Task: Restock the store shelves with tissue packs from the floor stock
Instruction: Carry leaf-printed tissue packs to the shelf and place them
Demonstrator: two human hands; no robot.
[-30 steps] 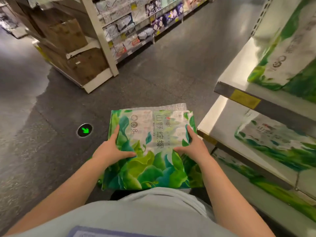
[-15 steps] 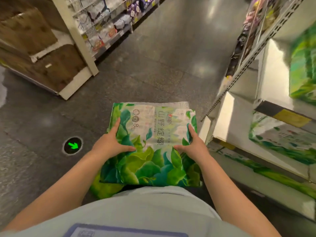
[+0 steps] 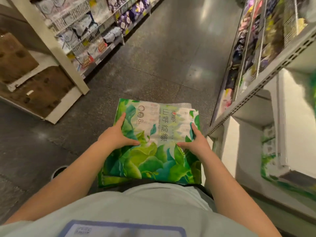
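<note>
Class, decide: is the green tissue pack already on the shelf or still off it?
Off it. Left hand and right hand grip the tissue pack above the floor, beside the shelf.

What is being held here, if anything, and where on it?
A green leaf-print tissue pack, held flat between both hands: left hand on its left edge, right hand on its right edge, thumbs on top.

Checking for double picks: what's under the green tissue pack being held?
A green edge sticks out below the green tissue pack at its near-left corner, possibly a second pack. The left hand and right hand grip the pack's sides; fingers beneath and the rest are covered.
</note>
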